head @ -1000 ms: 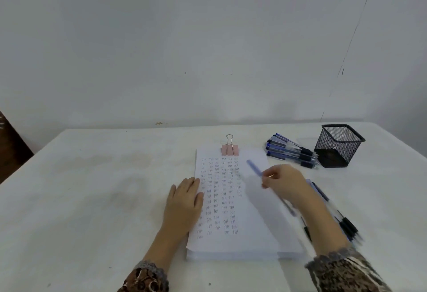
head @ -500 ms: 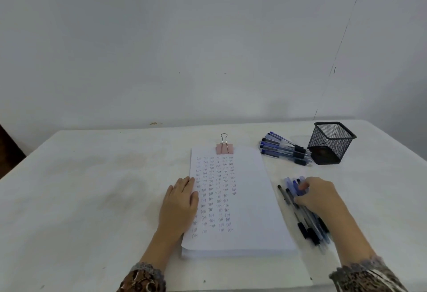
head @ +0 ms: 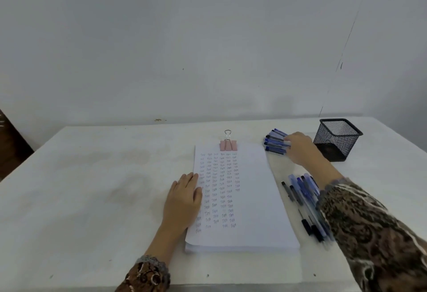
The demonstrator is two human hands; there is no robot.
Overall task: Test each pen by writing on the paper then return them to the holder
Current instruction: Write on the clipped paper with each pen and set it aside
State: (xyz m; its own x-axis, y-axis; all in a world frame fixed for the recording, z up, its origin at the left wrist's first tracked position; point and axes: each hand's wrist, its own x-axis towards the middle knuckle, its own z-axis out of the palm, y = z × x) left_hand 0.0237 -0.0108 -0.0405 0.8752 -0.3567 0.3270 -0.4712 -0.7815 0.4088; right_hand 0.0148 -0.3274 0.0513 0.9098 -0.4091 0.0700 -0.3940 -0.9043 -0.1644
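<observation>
A clipped stack of paper (head: 249,199), covered in rows of small handwritten words, lies in the middle of the white table. My left hand (head: 184,197) rests flat on its left edge. My right hand (head: 299,147) reaches over to the far pile of blue pens (head: 273,141), and its fingertips touch them. No pen is lifted. The black mesh holder (head: 336,139) stands just right of that pile. It looks empty. A second pile of pens (head: 305,201) lies to the right of the paper, partly under my right forearm.
A pink binder clip (head: 228,144) holds the top of the paper. The white table (head: 104,187) meets a plain wall at the back. A dark brown object (head: 9,143) stands past the table's left edge.
My right hand laid a blue pen on the near pile, then moved away and up to the far pile beside the holder. My left hand stayed on the paper.
</observation>
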